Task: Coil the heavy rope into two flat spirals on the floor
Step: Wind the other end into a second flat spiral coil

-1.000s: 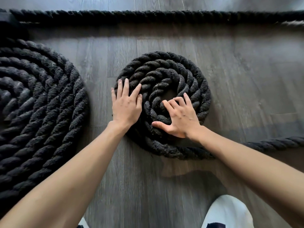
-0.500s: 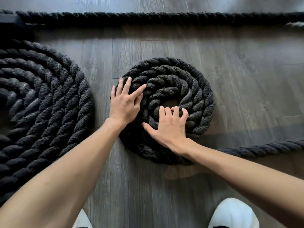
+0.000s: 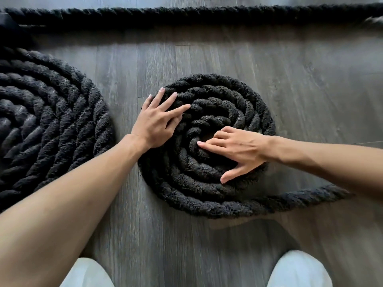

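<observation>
Both hands rest on the small rope spiral (image 3: 248,104) in the middle of the floor (image 3: 207,249). Flat and released, the left hand (image 3: 157,121) lies on the spiral's left edge, its fingers straight and spread across the outer turns. Over the centre sits the right hand (image 3: 238,150). Its forefinger points left along an inner turn, its thumb is splayed toward the near turns, and its other fingers are bent down at the middle. Whether they hook the rope or only press on it I cannot tell. From the spiral's near edge a rope tail (image 3: 310,195) runs off to the right. To the left, apart from it, lies a much larger spiral (image 3: 51,125), cut off by the picture's edge. Along the far side a straight length of rope (image 3: 186,13) crosses from left to right. White-clad knees (image 3: 298,270) show at the near edge.
</observation>
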